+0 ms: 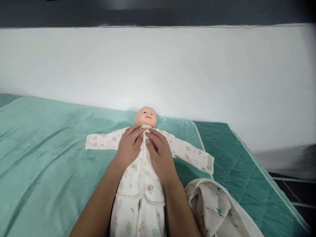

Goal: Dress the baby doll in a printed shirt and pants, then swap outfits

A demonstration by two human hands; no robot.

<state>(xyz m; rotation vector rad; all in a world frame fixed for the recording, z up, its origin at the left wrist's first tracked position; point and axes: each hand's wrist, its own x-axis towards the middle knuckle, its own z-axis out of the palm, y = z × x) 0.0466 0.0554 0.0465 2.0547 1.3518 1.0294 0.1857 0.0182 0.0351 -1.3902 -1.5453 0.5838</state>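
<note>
A baby doll point(146, 116) lies on its back, its head toward the wall. It wears a white baby shirt point(130, 182) printed with small bears, the long sleeves spread to both sides, and matching pants point(127, 215). My left hand point(130, 144) pinches the left front edge of the shirt just below the collar. Opposite it, my right hand point(160, 152) has its fingers closed on the right front edge. Both hands rest on the doll's chest. Buttons show down the shirt's front; the topmost part between my fingertips is partly hidden.
A light green plush blanket point(49, 158) lies under the doll, over a darker green quilted cover point(237, 164). To the right of my right forearm sits a crumpled white printed cloth point(217, 207). A white wall point(158, 65) rises right behind the doll's head.
</note>
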